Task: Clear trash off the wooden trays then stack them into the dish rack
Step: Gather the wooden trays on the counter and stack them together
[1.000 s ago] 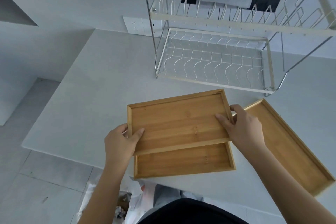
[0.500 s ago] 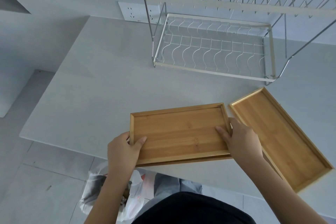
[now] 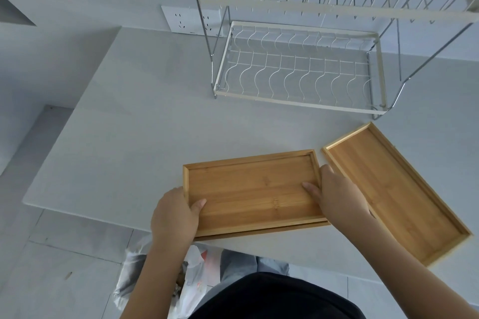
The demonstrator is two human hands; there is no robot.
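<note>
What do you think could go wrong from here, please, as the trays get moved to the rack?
1. The top tray sits on a lower tray near the counter edge; if only the top one is gripped, the lower could slip off.
2. The left hand and right hand hold only the short ends, so the stack may tilt.
3. The side tray also sits near the edge.

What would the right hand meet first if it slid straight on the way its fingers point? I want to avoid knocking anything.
Only the held tray's floor under the right hand, then probably its far-left rim.
</note>
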